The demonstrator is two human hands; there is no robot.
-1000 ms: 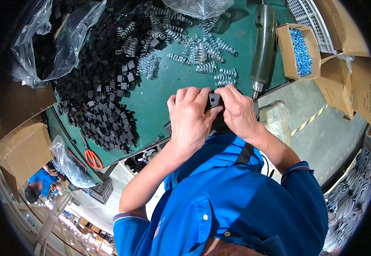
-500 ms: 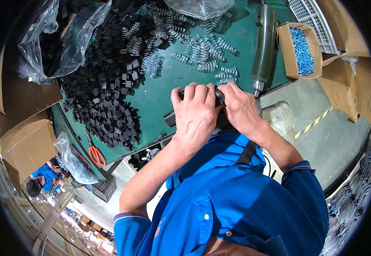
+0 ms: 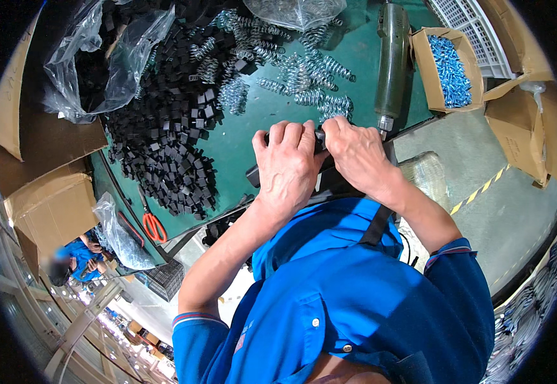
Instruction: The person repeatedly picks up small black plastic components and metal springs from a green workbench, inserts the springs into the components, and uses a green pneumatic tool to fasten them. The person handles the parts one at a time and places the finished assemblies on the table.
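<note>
Close to the near edge of the green table, my left hand (image 3: 287, 165) is wrapped over a dark, elongated black part (image 3: 252, 175) whose end sticks out on the left. Beside it, my right hand (image 3: 359, 157) grips the same part at its right side, fingers curled. Most of the part lies hidden under my hands, so its exact kind cannot be told. Just beyond my fingers lie loose metal coil springs (image 3: 294, 73). To the left spreads a large heap of small black blocks (image 3: 163, 160).
A dark green power screwdriver (image 3: 391, 70) lies right of the springs. Blue screws (image 3: 450, 72) fill a small cardboard box. Orange-handled scissors (image 3: 154, 228) rest at the table's left. Clear plastic bags (image 3: 125, 70) and cartons (image 3: 54, 205) stand around; a person (image 3: 85, 259) sits far left.
The view has turned slightly, so the surroundings sit a little differently. Both hands stay on the black part, with the right hand's fingers shifted a little.
</note>
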